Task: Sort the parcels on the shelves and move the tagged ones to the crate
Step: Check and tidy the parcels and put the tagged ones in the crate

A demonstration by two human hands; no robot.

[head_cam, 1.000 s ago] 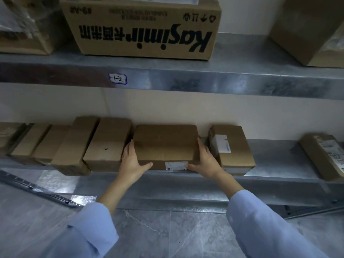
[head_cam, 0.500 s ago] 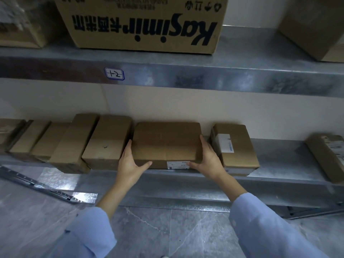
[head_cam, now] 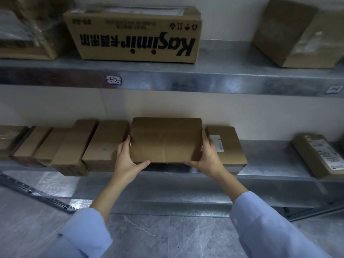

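Left hand (head_cam: 126, 161) and right hand (head_cam: 208, 157) both grip the middle box (head_cam: 165, 140) by its sides, thumbs under the front edge. It's in the lower shelf (head_cam: 270, 161) row, between plain boxes (head_cam: 74, 146) and a labelled box (head_cam: 227, 146).

The flat brown cardboard parcel (head_cam: 165, 140) is matt, and its face is faintly creased along a centre seam. The grey metal lower shelf (head_cam: 270, 161) and the grey metal upper shelf (head_cam: 232, 75) look galvanised, with a mottled, dull sheen. The large black-printed cardboard carton (head_cam: 134, 43) is matt too. The box at top left (head_cam: 22, 32) is wrapped in shiny clear plastic film. A white paper label (head_cam: 216, 144) lies smooth on the small brown cardboard box (head_cam: 230, 155). The grey stone-look floor tiles (head_cam: 167, 237) are glossy. The light blue sleeves (head_cam: 270, 226) are soft woven cloth.
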